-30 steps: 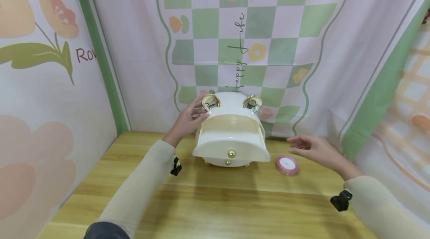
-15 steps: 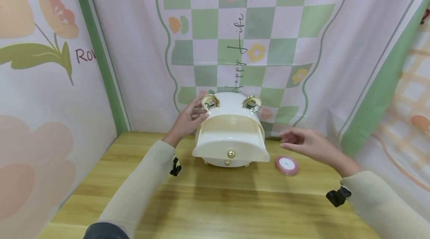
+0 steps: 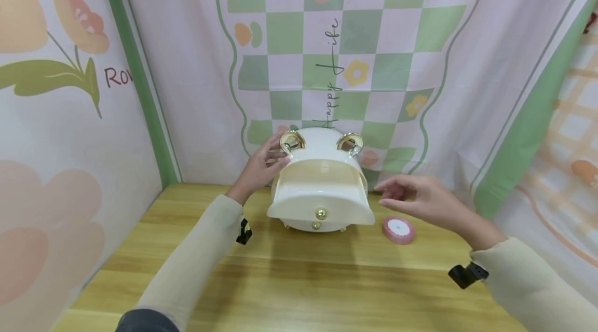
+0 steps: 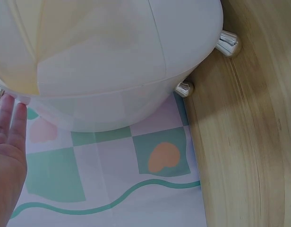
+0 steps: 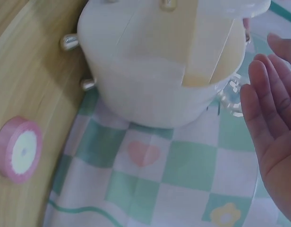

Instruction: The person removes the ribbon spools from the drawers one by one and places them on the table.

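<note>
A white storage box (image 3: 322, 140) with gold ear-like rings and small gold feet stands on the table, its upper drawer (image 3: 322, 205) pulled out toward me. The left hand (image 3: 261, 166) rests against the box's upper left side by the ear, fingers fairly straight; in the left wrist view its fingertips meet the box's edge. Off the box's right side, the right hand (image 3: 422, 199) hovers with loosely bent fingers and holds nothing. Below that hand, a pink ribbon roll (image 3: 398, 230) with a white centre lies flat on the table. The drawer's inside is mostly hidden.
The wooden table (image 3: 299, 290) reaches forward to a hanging cloth (image 3: 285, 31) with green checks, close behind the box. Printed cloth also hangs at the left and right sides. A black wrist mount (image 3: 469, 275) sits on the right sleeve.
The right hand has moved left and slightly up, away from above the table's right part toward the box. The left hand, box, drawer and ribbon roll stay in place.
</note>
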Motion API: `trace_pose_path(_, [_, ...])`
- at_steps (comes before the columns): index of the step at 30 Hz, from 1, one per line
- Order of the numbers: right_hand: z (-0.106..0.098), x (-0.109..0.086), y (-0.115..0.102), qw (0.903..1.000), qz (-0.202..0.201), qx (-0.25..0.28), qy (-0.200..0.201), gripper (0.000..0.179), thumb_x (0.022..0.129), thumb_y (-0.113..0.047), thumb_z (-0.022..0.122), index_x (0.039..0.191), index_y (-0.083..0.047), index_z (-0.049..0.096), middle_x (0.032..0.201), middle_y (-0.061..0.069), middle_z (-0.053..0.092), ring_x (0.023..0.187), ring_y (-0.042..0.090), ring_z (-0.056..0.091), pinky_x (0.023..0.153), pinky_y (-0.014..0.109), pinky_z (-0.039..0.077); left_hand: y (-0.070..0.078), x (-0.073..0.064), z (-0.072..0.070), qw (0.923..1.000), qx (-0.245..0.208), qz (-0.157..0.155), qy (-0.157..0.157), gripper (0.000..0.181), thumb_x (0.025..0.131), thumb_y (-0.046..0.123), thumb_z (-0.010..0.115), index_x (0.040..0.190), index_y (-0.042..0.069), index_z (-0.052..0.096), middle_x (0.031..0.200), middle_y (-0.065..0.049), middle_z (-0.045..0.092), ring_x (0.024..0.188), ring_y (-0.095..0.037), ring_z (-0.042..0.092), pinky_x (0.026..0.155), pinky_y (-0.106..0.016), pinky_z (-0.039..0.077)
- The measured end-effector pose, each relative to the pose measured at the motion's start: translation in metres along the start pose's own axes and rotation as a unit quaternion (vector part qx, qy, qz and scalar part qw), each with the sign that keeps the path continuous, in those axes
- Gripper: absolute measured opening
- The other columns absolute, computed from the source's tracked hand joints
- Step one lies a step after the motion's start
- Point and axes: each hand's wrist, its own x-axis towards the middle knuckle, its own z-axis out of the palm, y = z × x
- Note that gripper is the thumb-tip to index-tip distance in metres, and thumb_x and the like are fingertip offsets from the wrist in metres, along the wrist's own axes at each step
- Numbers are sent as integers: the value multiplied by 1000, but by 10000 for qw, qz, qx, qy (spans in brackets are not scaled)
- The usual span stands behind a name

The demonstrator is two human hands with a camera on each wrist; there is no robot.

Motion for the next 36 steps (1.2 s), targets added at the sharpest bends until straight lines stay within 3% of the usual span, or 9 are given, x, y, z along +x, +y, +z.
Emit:
trace_pose_path(16, [19,13,-27,9905,-1196,639,-238,30,85,1,78,113,-8,70,91,-3,74,78,9,69,65,22,58,0,1,0,10000,-53,-30,-13,72,99,16,65,156,43,29,141,-13,52,117,-25,60,101,-35,51])
trace_pose_path(29, [42,24,-47,9897,-878,935,-629,22,92,-9,75,114,-9,71,93,-4,75,81,9,71,69,27,61,-1,1,0,10000,-39,49,1,72,99,17,65,157,40,29,142,-14,51,116,-26,61,100,-34,51])
trace_pose_path(36, [54,31,-55,9912,-719,842,-729,22,93,-14,74,115,-10,72,93,-6,75,80,8,71,68,26,61,-1,1,0,10000,-21,74,13,72,99,16,66,157,39,30,142,-15,52,116,-27,61,100,-35,52])
